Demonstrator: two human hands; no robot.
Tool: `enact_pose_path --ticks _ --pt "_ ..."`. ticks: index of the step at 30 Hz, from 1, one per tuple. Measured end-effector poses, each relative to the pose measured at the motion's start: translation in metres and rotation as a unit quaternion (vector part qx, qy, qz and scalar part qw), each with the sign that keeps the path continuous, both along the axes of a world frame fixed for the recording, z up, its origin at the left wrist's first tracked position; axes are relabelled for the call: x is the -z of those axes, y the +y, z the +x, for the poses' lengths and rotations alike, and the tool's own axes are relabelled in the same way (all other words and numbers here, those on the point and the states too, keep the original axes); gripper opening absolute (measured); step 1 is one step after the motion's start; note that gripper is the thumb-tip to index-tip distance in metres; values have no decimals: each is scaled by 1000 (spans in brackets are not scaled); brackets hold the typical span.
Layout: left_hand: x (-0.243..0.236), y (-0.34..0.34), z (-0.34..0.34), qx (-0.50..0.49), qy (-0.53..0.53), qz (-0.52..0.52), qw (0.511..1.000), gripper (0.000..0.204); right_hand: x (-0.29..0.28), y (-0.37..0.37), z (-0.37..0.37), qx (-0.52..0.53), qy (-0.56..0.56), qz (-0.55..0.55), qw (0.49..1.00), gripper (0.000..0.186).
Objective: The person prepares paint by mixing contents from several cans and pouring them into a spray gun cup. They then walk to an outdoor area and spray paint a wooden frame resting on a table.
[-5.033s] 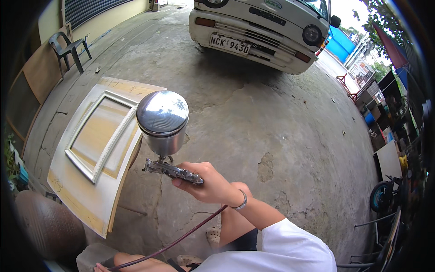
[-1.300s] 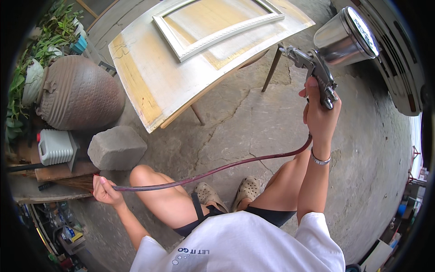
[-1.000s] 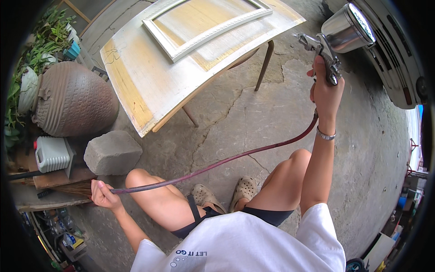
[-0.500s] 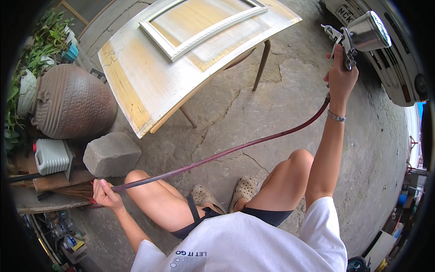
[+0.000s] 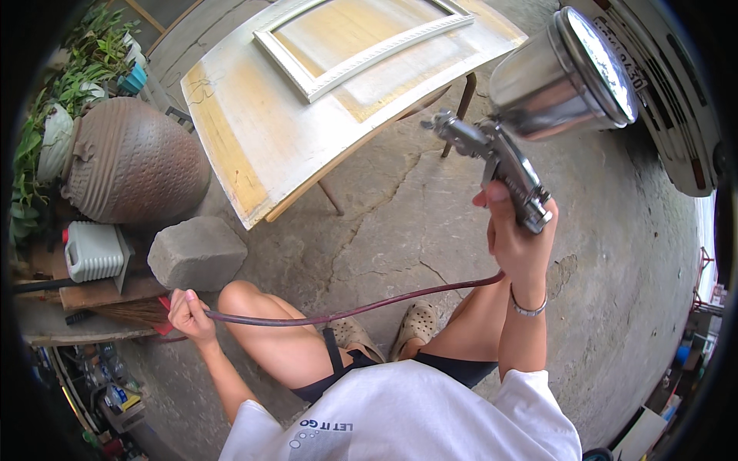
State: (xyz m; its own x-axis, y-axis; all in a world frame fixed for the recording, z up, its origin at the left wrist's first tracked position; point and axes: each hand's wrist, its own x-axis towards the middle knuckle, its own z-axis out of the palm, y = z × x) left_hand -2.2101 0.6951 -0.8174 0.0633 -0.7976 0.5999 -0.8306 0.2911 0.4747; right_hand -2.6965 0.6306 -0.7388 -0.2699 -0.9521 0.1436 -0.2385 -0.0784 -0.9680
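Observation:
My right hand [image 5: 523, 238] is wrapped round the grip of a metal spray gun [image 5: 503, 165], held up at the right. A shiny silver paint cup [image 5: 550, 84] sits on top of the gun. From the grip a dark red air hose [image 5: 384, 305] sags across in front of my knees. Its other end is in my closed left hand [image 5: 192, 317], out beside my left knee. Beyond both hands, a white picture frame [image 5: 369, 58] lies flat on a paint-streaked board [image 5: 238, 146] with yellowish and white patches. The gun's nozzle points left, toward the board's side, apart from it.
Metal legs [image 5: 330, 197] support the board. At the left are a large clay jar [image 5: 138, 161], a stone block [image 5: 197, 256], a white jug [image 5: 96, 252], a broom [image 5: 131, 311] and potted plants [image 5: 73, 77]. A white vehicle [image 5: 676, 100] stands at the far right on cracked concrete [image 5: 607, 307].
My right hand has brought the spray gun nearer and to the left. The hose has gone slacker and hangs lower. My left hand, still gripping it, has shifted slightly.

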Motion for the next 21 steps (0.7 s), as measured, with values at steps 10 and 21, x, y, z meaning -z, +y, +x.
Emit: enact_pose_path --ticks 10,21 --pt "3 -1 -1 19 -6 36 999 45 -9 12 33 -167 17 -55 984 17" --pt "7 -1 -12 32 4 37 999 43 9 -62 -51 109 80 -59 989 34"
